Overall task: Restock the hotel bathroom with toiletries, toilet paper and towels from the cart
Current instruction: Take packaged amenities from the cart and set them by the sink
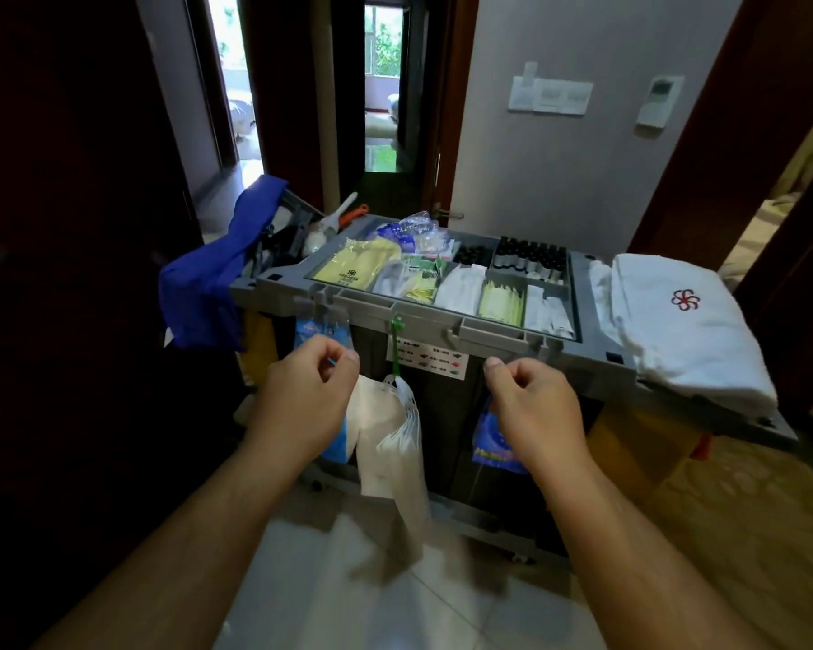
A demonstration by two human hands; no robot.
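A person's left hand (308, 391) and right hand (531, 405) hang side by side just in front of a grey housekeeping cart (423, 314). Both have their fingers curled and the thumb drawn close to the forefinger. It cannot be told whether either hand is pinching anything.

Between the hands, a bunch of white plastic bags (395, 443) dangles from a green hook (396, 337) on the cart's front rim. A blue packet (491, 443) hangs just below the right hand, partly hidden by it.

Above the hands, the toiletries lie in the divided tray on top of the cart:
- Yellow packets (357, 267) are in the left compartment.
- White sachets (461, 288) and pale green sachets (501, 302) are in the middle compartments.
- Rows of small dark bottles (531, 258) are in the far right compartment.

Folded white towels (677, 330), the top one bearing a red emblem, sit on the cart's right-hand shelf, beside the tray. A blue cloth (207, 283) is draped over the left end of the cart, with a white-handled brush (343, 209) sticking up behind it. The cart stands on a pale tiled floor (348, 579), in front of a wall with a switch panel (550, 96).
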